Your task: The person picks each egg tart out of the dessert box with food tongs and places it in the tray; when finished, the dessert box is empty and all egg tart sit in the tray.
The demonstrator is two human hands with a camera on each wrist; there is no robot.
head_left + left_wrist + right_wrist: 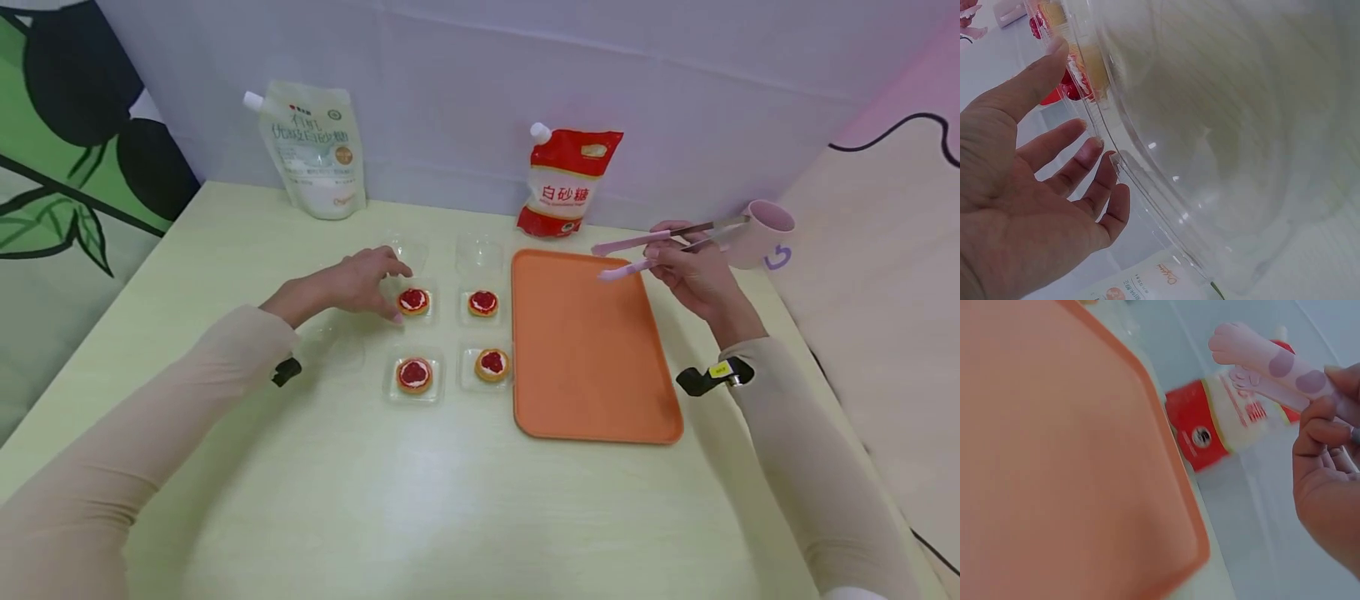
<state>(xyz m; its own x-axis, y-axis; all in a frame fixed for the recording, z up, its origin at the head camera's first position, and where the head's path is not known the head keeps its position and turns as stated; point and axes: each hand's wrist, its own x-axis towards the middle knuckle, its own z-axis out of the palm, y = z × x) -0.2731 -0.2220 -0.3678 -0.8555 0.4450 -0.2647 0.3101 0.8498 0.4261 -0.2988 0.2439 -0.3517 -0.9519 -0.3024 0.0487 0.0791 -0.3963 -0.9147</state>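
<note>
My left hand [360, 279] reaches in from the left, thumb and fingers spread about a clear plastic box [431, 315] with a red-topped tart [413, 302] in it. In the left wrist view, the loosely bent fingers [1075, 169] are right at the clear plastic edges. My right hand [693, 271] holds pink tongs [626, 268] in the air beyond the tray's far right corner. Their paw-shaped ends [1235, 347] point left, and the metal part overlaps a pink mug [750, 242] in the head view.
An orange tray [592, 350] lies right of more boxed tarts [414, 376]. Clear lids [480, 254] lie flat behind and left of the boxes. At the back wall stand a pale green sugar pouch [315, 154] and a red-and-white sugar bag [566, 183].
</note>
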